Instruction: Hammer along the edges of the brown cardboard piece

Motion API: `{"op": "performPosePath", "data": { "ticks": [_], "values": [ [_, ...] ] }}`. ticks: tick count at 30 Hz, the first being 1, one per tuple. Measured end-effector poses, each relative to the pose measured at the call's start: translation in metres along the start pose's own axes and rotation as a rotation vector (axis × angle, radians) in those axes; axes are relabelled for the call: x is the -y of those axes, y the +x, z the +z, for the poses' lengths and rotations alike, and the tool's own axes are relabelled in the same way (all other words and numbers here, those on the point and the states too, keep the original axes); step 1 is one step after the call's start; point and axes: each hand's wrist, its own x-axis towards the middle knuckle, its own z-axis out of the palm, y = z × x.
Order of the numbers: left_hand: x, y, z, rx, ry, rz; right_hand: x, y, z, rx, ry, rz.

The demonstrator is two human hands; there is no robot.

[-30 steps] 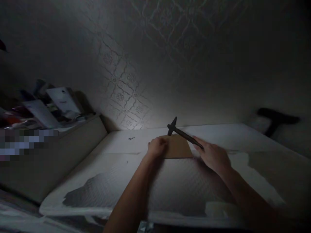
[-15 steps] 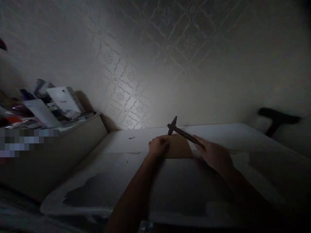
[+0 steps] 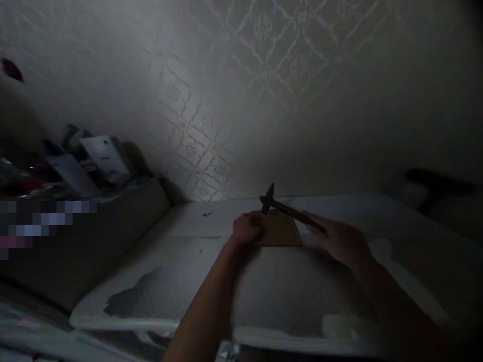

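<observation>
My right hand (image 3: 339, 241) is closed round the handle of a dark hammer (image 3: 290, 211). The hammer's head hangs just over a flat brown board (image 3: 281, 231), close to the fingers of the other hand. On the board's left part rests my left hand (image 3: 248, 229), its fingers pinched together near the surface. What sits between those fingers, if anything, is too small and dark to make out. Several tiny dark pieces (image 3: 207, 214) lie on the white table (image 3: 184, 221) to the left of the board.
Patterned wallpaper (image 3: 204, 146) rises behind the table. At the left, a cabinet (image 3: 132, 221) carries a white box (image 3: 105, 153) and other clutter. A dark T-shaped object (image 3: 439, 183) stands at the right. Grey patches (image 3: 151, 291) mark the tabletop, and the light is dim.
The view has shifted slightly, so the scene sits a little further right. Against the board, the hammer's head is slightly lower. Both hands keep their hold.
</observation>
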Motion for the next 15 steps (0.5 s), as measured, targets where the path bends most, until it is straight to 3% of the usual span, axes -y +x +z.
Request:
{"op": "performPosePath", "data": {
  "ticks": [15],
  "values": [
    [0.0042, 0.0057, 0.0064, -0.020, 0.037, -0.038, -0.0086, -0.0011, -0.0003, -0.057, -0.019, -0.118]
  ]
}}
